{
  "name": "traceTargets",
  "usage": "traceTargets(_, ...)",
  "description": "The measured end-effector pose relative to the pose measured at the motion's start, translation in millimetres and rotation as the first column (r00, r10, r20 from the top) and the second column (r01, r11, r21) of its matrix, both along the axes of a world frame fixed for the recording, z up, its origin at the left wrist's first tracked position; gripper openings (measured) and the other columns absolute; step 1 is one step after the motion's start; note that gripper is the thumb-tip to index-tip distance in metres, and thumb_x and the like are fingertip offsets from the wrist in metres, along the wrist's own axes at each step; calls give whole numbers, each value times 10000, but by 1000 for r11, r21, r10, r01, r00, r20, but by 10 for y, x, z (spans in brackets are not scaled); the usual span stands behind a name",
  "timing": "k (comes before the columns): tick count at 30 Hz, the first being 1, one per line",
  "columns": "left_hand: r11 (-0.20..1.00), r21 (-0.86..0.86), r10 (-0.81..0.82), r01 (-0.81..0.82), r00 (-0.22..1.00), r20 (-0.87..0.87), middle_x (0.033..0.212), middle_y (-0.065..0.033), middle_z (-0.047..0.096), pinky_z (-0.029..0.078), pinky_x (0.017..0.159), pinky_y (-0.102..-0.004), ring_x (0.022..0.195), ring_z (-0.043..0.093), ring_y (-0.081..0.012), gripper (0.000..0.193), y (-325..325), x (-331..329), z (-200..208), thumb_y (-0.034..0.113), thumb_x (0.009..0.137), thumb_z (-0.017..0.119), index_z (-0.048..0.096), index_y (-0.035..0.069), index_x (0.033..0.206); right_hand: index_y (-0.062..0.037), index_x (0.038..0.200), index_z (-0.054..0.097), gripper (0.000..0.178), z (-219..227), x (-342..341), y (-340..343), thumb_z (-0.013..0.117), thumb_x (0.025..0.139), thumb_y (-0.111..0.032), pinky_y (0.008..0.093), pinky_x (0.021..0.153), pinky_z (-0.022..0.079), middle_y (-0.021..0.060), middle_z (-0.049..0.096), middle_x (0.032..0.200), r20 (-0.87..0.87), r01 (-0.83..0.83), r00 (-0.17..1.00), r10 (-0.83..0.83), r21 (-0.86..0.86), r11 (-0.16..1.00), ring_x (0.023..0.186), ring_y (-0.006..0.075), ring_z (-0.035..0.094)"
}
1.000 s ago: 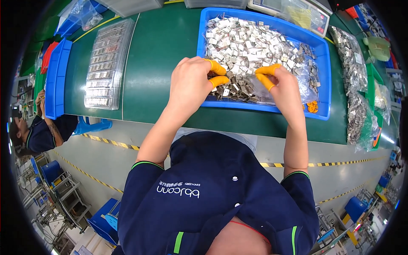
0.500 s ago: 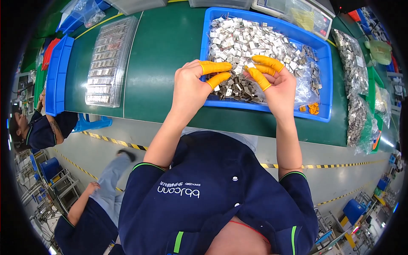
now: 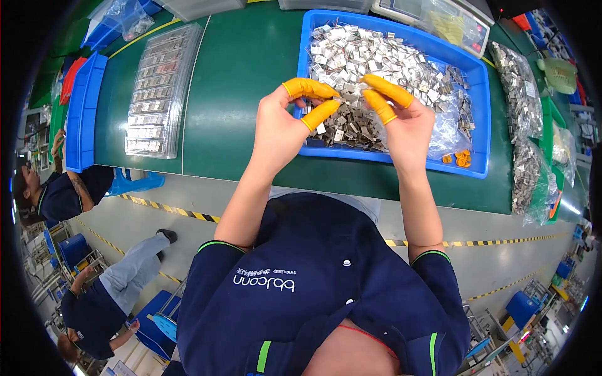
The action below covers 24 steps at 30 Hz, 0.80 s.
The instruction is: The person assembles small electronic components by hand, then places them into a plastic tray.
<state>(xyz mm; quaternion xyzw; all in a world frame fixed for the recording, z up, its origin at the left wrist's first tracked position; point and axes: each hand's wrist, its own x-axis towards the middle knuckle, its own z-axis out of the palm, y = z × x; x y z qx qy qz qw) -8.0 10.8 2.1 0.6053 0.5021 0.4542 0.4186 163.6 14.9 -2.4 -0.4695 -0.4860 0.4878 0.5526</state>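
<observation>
Both my hands are over a blue tray [image 3: 488, 125] heaped with small metal connector parts [image 3: 370, 50], shiny white ones at the back and darker grey ones nearer me. Yellow finger cots cover several of my fingertips. My left hand [image 3: 279, 128] pinches a small metal connector part [image 3: 339, 99] between thumb and fingers. Opposite it, my right hand [image 3: 411, 128] has its thumb and forefinger tips close together; whatever lies between them is too small to make out. The two hands' fingertips face each other, a short gap apart.
A clear bag [image 3: 446, 135] and loose orange finger cots [image 3: 463, 159] lie in the tray. Left on the green table [image 3: 244, 56] is a clear compartment tray [image 3: 152, 94] of parts; beyond stands a blue bin [image 3: 84, 113]. Bagged parts [image 3: 520, 94] lie right, a scale [image 3: 467, 34] behind. Co-workers are at left.
My right fingers have shifted slightly up and left, with the forefinger straighter. My left fingers have curled more around the part. At lower left, a co-worker has moved farther from me.
</observation>
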Motion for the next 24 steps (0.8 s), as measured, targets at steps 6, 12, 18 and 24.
traceTargets(6,979,-206,101,10,847,522,916,-87,625,464,748,-235,808,573,-118,310,-32,33,33,-9,729,658,560,-30,1022,47,957,613,241,160,-44,-96,658,721,34,238,770,486,105,630,943,-116,-52,993,37,-128,990,842,130,600)
traceTargets(12,978,-201,61,54,851,522,921,-114,632,472,790,-252,859,594,-150,240,-64,66,81,-30,727,650,602,-46,962,55,923,622,227,167,-22,-160,671,703,40,247,755,496,114,641,899,-156,-82,986,63,-119,990,800,140,614)
traceTargets(18,991,-135,54,6,900,432,869,-105,643,475,774,-265,835,599,-140,204,-120,66,80,-36,685,681,639,-50,884,31,838,661,154,312,71,-228,687,688,9,233,714,483,109,661,834,222,-74,972,82,-42,996,777,135,623)
traceTargets(24,992,-66,-63,106,882,467,842,-78,649,452,702,-222,780,599,-109,390,-172,114,148,-54,660,694,570,-27,1028,7,821,668,157,489,200,-375,693,666,15,233,662,485,119,660,810,410,-110,906,109,-21,994,723,164,638)
